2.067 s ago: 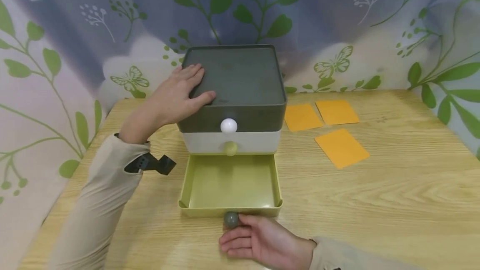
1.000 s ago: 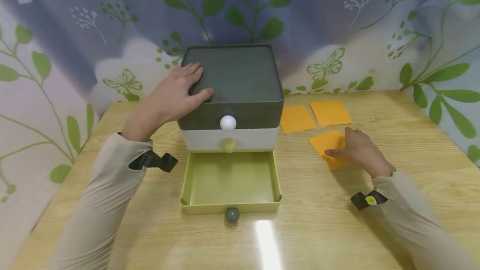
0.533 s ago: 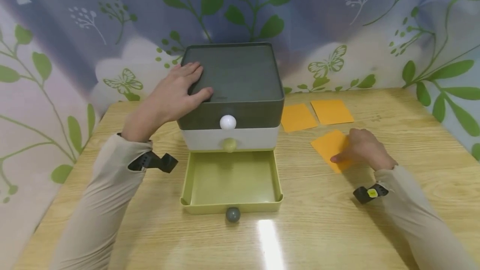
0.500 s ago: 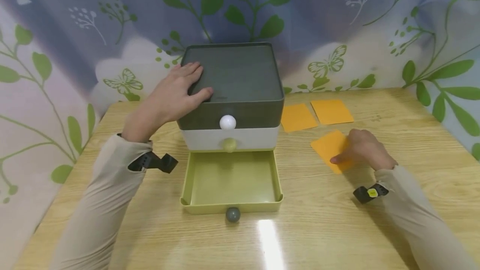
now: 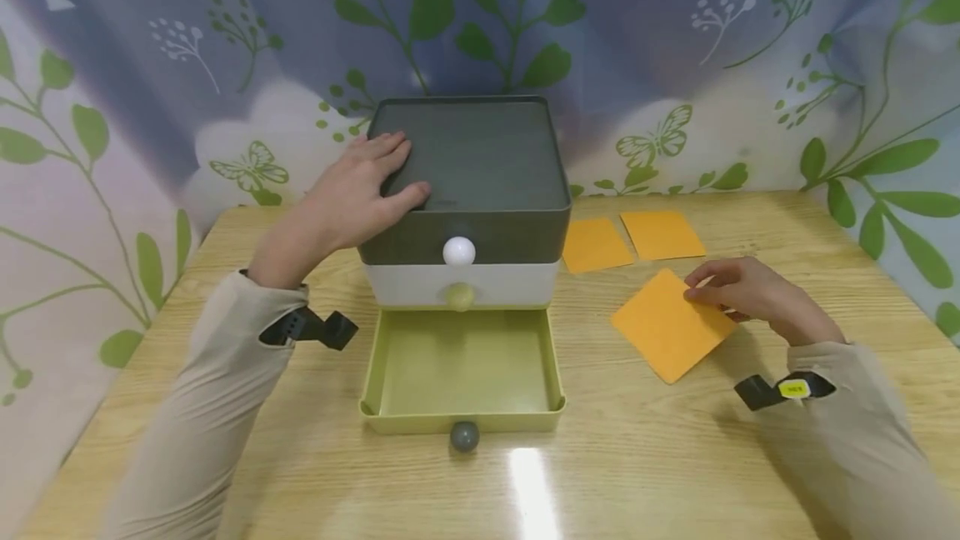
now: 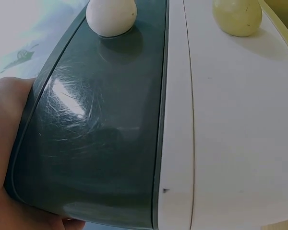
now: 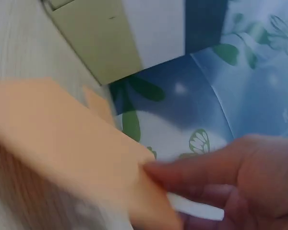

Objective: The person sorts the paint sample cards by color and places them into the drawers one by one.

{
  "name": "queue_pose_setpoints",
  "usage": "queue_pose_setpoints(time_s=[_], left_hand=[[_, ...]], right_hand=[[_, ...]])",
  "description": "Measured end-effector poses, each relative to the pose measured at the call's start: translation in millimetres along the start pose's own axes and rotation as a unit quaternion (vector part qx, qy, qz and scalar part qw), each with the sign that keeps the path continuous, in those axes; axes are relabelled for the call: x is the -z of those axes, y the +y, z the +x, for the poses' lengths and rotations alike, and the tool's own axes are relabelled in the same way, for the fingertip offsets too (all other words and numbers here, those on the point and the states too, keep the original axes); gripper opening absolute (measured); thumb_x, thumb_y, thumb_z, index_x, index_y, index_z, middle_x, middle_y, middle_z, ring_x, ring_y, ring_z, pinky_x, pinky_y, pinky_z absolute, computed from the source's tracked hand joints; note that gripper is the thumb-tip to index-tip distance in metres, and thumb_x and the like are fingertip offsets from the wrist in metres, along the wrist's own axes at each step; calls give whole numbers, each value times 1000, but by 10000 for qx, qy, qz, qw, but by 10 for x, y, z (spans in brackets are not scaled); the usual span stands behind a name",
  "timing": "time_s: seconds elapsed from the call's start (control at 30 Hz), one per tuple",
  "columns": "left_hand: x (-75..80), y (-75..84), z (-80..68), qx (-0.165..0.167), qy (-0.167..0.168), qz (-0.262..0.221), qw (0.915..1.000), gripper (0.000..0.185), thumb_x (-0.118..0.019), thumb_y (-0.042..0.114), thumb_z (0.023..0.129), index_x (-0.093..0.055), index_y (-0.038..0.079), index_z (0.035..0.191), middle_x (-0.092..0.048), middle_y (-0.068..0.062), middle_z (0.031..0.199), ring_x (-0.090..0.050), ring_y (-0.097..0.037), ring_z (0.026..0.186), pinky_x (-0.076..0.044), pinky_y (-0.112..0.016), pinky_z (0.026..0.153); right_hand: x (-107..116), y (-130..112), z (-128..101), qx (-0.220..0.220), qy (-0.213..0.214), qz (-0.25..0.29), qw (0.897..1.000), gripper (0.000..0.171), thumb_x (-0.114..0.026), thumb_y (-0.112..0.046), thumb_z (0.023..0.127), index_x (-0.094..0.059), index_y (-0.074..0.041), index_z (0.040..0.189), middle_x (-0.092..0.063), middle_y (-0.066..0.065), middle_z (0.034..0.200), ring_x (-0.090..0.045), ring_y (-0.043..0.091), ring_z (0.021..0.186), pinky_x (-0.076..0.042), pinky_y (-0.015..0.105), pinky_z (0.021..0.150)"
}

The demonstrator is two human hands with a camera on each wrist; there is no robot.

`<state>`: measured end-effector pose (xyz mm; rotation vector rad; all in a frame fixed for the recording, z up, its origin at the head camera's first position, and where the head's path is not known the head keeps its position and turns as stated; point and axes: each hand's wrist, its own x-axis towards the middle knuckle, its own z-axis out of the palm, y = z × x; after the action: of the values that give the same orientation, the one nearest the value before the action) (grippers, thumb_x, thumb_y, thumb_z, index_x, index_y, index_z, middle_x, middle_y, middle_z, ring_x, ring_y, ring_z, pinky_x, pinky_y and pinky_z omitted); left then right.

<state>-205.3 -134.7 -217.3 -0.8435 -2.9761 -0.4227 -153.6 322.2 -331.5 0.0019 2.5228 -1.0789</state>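
My left hand rests on the left side of the dark grey top of a small three-tier drawer box. The left wrist view shows fingers at the box's edge. Pulled out at the bottom is the yellow-green drawer, with nothing inside and a grey round knob in front. My right hand pinches an orange square of paper by its right corner. In the right wrist view this paper is tilted and raised off the table, and a pale piece shows below the fingers.
Two more orange paper squares, a left one and a right one, lie flat right of the box. The wooden table ends at a leaf-patterned cloth behind. A white knob juts from the top tier.
My right hand has left the grey knob, reached the nearest orange paper on the right, and now lifts it, turned slightly. The left hand has stayed on the box.
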Motion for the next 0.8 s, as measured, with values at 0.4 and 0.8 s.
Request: queue_pose_setpoints(time_s=[0.4,0.8], left_hand=[[3,-5,8,80,-47,-66,9999,72,-41,43,100,-23,-5,150,-17,-20,158,-11,-34,147,-3,-42,119],[-5,-10,-4,77,-24,-92,9999,72,-42,43,100,-23,-4,151,-17,-20,158,-11,-34,147,-5,-42,119]], right_hand=[[-189,-57,-7,811,-1802,3504,9155,16,-48,0,99,-50,-12,110,-61,-1,91,-61,12,72,-57,32,71],[-539,-422,-143,861,-2562,3389,9012,80,-52,-2,98,10,12,147,-59,-5,70,-68,13,72,-58,35,73]])
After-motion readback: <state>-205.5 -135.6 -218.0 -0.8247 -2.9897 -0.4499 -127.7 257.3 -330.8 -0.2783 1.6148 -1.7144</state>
